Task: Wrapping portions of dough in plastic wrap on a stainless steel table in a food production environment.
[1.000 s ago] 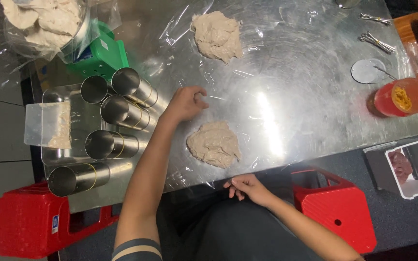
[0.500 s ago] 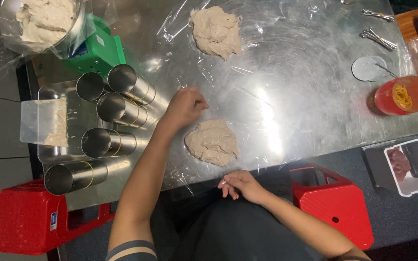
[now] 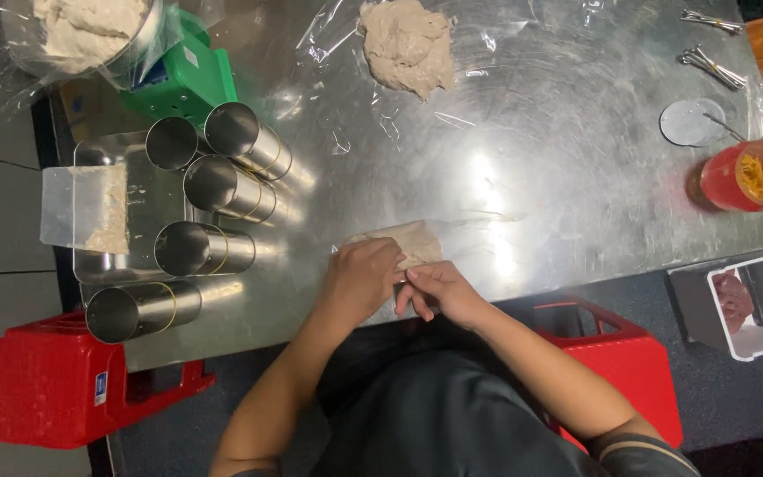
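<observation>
Both hands now meet at the near edge of the steel table, where half a second ago they were apart: the left hand has come back from beside the metal tubes and the right hand has come up from the table's edge. Together they curl over the nearer dough portion, fingers bent and pressed on it, so most of it is hidden; it looks flatter and squarer than before, as if being folded in plastic film. Well beyond the hands lies a second dough lump; far right stands a red cup.
</observation>
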